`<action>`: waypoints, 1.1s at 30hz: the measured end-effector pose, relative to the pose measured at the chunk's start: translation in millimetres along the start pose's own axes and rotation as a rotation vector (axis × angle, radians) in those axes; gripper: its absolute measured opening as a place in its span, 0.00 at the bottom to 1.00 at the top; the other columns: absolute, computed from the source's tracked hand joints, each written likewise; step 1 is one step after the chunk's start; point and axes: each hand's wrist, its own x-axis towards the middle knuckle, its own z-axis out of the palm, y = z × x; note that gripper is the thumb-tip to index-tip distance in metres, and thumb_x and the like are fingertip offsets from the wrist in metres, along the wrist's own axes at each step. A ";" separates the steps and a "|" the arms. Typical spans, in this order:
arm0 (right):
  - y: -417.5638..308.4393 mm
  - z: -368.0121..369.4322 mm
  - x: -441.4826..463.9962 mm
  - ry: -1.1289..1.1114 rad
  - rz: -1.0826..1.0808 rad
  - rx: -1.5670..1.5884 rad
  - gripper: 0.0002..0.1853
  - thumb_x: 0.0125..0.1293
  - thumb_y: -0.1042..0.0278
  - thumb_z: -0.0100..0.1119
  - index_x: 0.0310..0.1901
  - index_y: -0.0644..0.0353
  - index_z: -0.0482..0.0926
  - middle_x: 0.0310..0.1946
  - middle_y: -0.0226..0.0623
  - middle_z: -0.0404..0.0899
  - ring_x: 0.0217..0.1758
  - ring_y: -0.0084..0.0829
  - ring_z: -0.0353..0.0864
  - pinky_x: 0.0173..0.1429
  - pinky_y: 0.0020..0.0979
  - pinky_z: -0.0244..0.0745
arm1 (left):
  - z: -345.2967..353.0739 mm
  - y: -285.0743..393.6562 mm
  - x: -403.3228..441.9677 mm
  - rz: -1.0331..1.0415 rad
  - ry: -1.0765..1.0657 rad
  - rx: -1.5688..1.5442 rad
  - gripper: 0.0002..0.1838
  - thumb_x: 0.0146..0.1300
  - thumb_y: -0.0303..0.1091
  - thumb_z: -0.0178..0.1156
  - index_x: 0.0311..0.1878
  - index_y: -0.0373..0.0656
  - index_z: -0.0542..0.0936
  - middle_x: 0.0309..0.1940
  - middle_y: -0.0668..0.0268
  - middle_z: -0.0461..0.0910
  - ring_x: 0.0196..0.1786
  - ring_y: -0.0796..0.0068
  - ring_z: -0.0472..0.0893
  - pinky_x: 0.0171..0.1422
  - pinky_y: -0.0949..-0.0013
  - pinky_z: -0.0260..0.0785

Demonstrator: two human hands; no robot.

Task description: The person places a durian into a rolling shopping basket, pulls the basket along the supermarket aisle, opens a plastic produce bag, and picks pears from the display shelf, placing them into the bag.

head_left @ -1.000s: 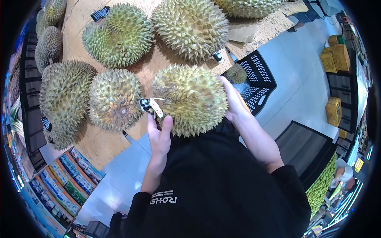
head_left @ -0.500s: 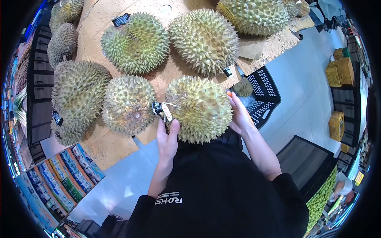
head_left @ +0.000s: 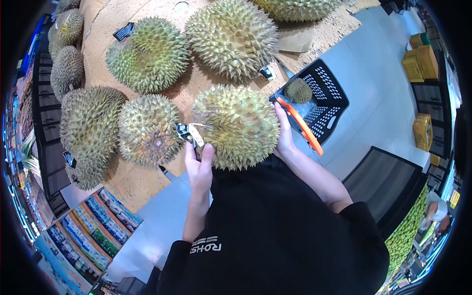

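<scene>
A large spiky durian (head_left: 238, 125) is between my two hands at the near edge of the table. My left hand (head_left: 199, 167) grips its left side, thumb toward me, beside the stem. A black label and a pale tag (head_left: 196, 135) hang at that stem, just above the thumb. My right hand (head_left: 285, 132) supports the right side, its fingers partly hidden behind the fruit. Close by that hand runs a curved orange handle (head_left: 306, 132). Another durian (head_left: 150, 130), with a brownish base, rests just left of the held one.
More durians, including a greener one (head_left: 147, 55), stand on the rough tan tabletop (head_left: 129, 178). To the right, a black perforated basket (head_left: 330, 78) on the floor holds a small durian (head_left: 298, 91). A dark-topped stand (head_left: 381, 187) and yellow crates (head_left: 423, 130) are farther right.
The view has shifted, so the table's fruit appears farther left. Both hands stay on the durian. More of the orange handle and the basket now shows beside my right hand.
</scene>
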 end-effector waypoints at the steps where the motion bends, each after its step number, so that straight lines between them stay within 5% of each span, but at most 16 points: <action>1: -1.2 2.1 0.5 -0.048 -0.005 0.003 0.23 0.73 0.51 0.44 0.57 0.62 0.72 0.53 0.35 0.75 0.57 0.26 0.72 0.62 0.31 0.66 | 0.3 4.8 -1.4 -0.055 -0.019 0.021 0.27 0.67 0.33 0.58 0.66 0.36 0.64 0.48 0.71 0.72 0.47 0.81 0.69 0.57 0.75 0.61; 6: 1.7 -4.4 3.2 -0.095 -0.087 -0.039 0.22 0.72 0.55 0.45 0.58 0.65 0.72 0.53 0.35 0.75 0.58 0.27 0.72 0.64 0.30 0.64 | -13.0 -15.5 0.6 0.025 -0.021 0.109 0.28 0.67 0.29 0.52 0.68 0.32 0.60 0.61 0.61 0.68 0.63 0.73 0.67 0.67 0.68 0.57; 10: -8.3 3.7 -0.7 -0.163 -0.192 -0.219 0.23 0.71 0.58 0.43 0.59 0.65 0.72 0.56 0.36 0.74 0.60 0.28 0.70 0.66 0.31 0.62 | -15.9 -18.6 -3.1 -0.015 -0.004 -0.104 0.31 0.72 0.48 0.48 0.69 0.36 0.60 0.63 0.60 0.68 0.64 0.65 0.69 0.68 0.61 0.60; 21: -6.9 -13.9 14.4 -0.232 -0.019 0.039 0.23 0.72 0.52 0.46 0.59 0.61 0.72 0.53 0.34 0.75 0.58 0.24 0.73 0.63 0.29 0.67 | 12.1 -14.8 -3.6 0.062 0.132 0.051 0.25 0.73 0.43 0.47 0.64 0.34 0.66 0.57 0.60 0.72 0.58 0.70 0.73 0.64 0.64 0.63; 28: -13.4 -26.4 -4.1 -0.322 -0.172 -0.044 0.26 0.71 0.52 0.42 0.63 0.63 0.67 0.59 0.37 0.71 0.63 0.29 0.69 0.68 0.35 0.62 | 30.4 -0.9 -31.6 0.172 0.087 0.102 0.27 0.71 0.43 0.49 0.65 0.32 0.64 0.58 0.58 0.72 0.59 0.67 0.73 0.63 0.64 0.65; 30: -29.1 -27.4 -22.0 -0.373 -0.122 0.109 0.24 0.71 0.57 0.43 0.61 0.66 0.69 0.58 0.38 0.72 0.63 0.28 0.68 0.68 0.31 0.59 | 34.4 0.3 -48.5 0.197 0.059 0.194 0.33 0.67 0.47 0.55 0.65 0.30 0.63 0.57 0.59 0.72 0.59 0.70 0.72 0.63 0.65 0.65; 33: -45.4 -42.5 -35.2 -0.425 -0.210 -0.033 0.30 0.69 0.51 0.39 0.63 0.68 0.66 0.61 0.40 0.70 0.65 0.31 0.67 0.70 0.33 0.58 | 51.7 -0.4 -68.7 0.317 0.077 0.243 0.46 0.59 0.59 0.63 0.66 0.28 0.61 0.55 0.60 0.73 0.56 0.71 0.74 0.61 0.67 0.66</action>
